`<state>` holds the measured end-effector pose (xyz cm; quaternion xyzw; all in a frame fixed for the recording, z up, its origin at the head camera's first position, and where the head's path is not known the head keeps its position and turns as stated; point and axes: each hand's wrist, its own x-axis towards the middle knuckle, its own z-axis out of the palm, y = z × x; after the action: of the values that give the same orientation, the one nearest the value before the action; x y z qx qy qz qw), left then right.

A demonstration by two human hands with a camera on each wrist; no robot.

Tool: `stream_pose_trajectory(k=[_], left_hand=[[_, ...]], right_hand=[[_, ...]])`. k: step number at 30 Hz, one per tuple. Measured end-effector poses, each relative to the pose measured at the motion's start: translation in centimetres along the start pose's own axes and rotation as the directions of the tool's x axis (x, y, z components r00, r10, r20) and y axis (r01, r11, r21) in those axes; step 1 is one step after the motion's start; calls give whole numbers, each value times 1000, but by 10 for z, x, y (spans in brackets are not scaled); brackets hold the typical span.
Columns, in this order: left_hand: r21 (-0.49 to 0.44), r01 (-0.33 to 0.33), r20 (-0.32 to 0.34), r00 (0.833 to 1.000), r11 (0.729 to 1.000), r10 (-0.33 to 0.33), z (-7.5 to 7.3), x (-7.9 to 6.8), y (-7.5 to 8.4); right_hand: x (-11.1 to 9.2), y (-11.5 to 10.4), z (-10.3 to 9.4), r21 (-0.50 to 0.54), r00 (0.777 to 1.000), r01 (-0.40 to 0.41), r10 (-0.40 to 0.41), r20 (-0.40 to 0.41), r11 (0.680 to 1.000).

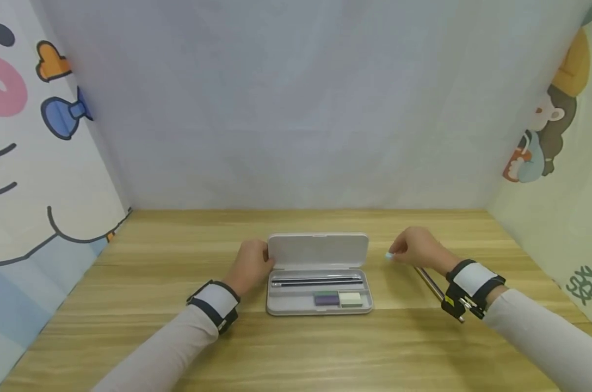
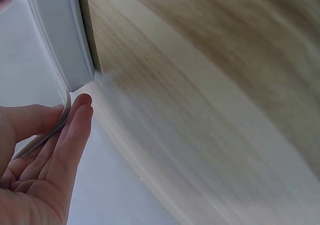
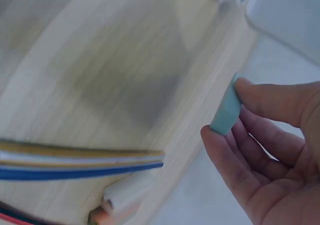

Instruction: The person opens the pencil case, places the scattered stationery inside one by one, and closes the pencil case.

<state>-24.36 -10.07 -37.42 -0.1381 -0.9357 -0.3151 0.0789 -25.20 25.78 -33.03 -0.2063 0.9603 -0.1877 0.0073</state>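
Note:
A white pencil case [image 1: 291,308] lies with its lid [image 1: 318,250] raised. My left hand [image 1: 249,267] holds the lid's left edge between thumb and fingers; in the left wrist view the thumb presses on one side of the lid edge [image 2: 64,112]. Dark pencils [image 1: 317,282] lie in the case's back compartment. In the front compartment sit a purple block [image 1: 327,300] and cream blocks [image 1: 350,298] that look like erasers, with green showing behind the purple one. To the right of the case, my right hand [image 1: 420,247] pinches a pale blue-green eraser [image 3: 228,109] above the table.
Beneath the right forearm lies a slim pencil-like bundle [image 1: 430,283]; the right wrist view shows its blue, white and gold stripes [image 3: 80,162]. A blurred white block [image 3: 127,192] lies beside it there. A pale curtain [image 1: 296,109] stands behind the wooden table [image 1: 296,348].

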Motion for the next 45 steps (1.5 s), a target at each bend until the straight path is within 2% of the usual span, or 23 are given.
stream_pose_trajectory(k=[8,13,18,23,30,45], left_hand=[[-6,0,3,1000,1000,0,-1,1,-1],[-7,17,14,1000,1000,-17,-1,0,0],[4,31,19,999,1000,-31,0,1,0],[11,34,20,999,999,-35,-1,2,1],[8,31,26,999,999,-32,0,2,1],[7,32,31,999,999,-32,1,2,-1]], right_hand=[[-5,-32,9,29,989,146,-147,24,989],[-8,-51,20,71,969,243,-246,35,967],[-9,-68,34,54,947,314,-316,49,948],[-9,-76,43,66,944,316,-320,79,947],[-7,-73,52,76,934,347,-352,62,935],[-7,-76,57,97,939,332,-339,64,938]])
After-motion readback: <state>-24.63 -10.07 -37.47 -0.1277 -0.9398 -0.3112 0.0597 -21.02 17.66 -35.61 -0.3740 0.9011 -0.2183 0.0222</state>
